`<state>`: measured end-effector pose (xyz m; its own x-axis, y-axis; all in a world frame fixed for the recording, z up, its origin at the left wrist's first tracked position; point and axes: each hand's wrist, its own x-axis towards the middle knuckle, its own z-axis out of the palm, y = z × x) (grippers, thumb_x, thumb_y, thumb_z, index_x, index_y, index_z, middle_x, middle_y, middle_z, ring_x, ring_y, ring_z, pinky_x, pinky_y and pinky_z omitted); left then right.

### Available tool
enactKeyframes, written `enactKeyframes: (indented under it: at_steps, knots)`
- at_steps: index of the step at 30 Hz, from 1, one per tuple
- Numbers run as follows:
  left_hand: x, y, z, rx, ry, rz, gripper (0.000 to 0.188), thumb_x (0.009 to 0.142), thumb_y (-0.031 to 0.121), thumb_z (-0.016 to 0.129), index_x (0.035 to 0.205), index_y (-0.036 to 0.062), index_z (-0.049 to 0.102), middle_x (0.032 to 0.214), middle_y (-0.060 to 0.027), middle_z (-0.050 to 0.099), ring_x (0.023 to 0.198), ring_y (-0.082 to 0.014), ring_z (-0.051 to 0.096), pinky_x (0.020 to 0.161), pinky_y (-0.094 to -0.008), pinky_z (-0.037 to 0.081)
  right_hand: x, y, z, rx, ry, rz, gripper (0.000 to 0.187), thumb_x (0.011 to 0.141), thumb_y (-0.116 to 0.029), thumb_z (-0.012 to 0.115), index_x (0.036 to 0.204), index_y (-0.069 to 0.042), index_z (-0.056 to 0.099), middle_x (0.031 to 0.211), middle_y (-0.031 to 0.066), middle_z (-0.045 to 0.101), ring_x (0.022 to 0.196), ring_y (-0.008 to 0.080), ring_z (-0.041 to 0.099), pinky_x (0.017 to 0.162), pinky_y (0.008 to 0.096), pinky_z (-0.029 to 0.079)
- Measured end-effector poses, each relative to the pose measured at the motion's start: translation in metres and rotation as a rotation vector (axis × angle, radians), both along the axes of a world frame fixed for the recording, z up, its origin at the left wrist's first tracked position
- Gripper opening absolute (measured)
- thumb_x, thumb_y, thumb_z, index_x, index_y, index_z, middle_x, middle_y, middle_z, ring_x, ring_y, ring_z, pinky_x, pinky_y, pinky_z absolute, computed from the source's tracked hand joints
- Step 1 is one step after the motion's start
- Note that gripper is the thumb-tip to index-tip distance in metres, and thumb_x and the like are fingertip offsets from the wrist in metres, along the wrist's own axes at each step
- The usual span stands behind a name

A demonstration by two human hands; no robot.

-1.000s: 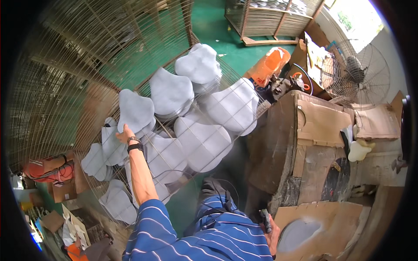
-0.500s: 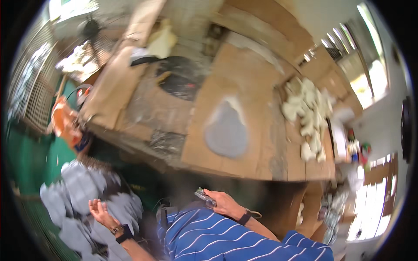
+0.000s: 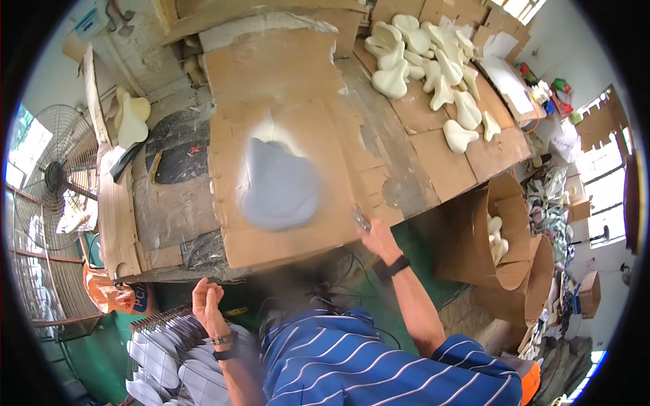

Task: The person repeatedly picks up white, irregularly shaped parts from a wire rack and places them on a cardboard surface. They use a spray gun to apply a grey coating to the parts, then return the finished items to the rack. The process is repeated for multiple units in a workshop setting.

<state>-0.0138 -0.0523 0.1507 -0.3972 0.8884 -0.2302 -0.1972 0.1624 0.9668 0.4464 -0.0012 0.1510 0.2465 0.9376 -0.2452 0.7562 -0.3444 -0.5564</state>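
On the brown cardboard sheet (image 3: 271,81) of the workbench lies a grey saddle-shaped piece (image 3: 281,193), its narrow end pointing away from me, with whitish spray marks around it. My right hand (image 3: 380,240) is closed around a small metal spray gun (image 3: 363,219) at the bench's front edge, right of the grey piece; the gun is partly hidden by my fingers. My left hand (image 3: 208,302) hangs empty in front of the bench edge, its fingers loosely bent and a little apart. Below it stands a wire basket (image 3: 154,318) of grey saddle-shaped pieces (image 3: 157,360).
Several cream foam saddle pads (image 3: 440,61) are heaped at the back right; another foam pad (image 3: 132,118) stands at the left. A dark sheet (image 3: 179,149) lies nearby. Cardboard boxes (image 3: 467,237) stand under the right side, a fan (image 3: 54,176) and an orange bag (image 3: 108,291) at the left.
The view has swung round to the left and steadied. My right hand has come up with the spray gun to the bench edge. My left hand has risen, and its fingers have curled.
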Motion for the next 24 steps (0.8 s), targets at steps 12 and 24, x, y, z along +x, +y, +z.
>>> enactKeyframes:
  at_steps: [12,24]
  knots:
    - [0.136,0.053,-0.023,-0.081,0.304,-0.177,0.021,0.098,0.007,0.066,0.118,-0.0016,0.066,0.104,-0.0068,0.069,0.096,-0.0162,0.067,0.085,-0.0290,0.054,0.053,0.060,-0.101,-0.136,0.073,-0.216,0.031,0.082,-0.023,0.070,0.089,0.007,0.070,0.089,0.0342,0.069,0.087,0.0489,0.069,0.074,0.0539,0.056]
    - [0.248,0.211,-0.111,0.191,1.295,-0.648,0.052,0.077,0.019,0.081,0.127,0.0112,0.066,0.134,-0.0134,0.058,0.122,-0.0362,0.055,0.101,-0.0478,0.048,0.026,0.057,-0.083,-0.129,-0.022,-0.266,0.029,0.080,-0.014,0.066,0.103,0.003,0.069,0.088,0.0280,0.072,0.084,0.0458,0.071,0.076,0.0528,0.058]
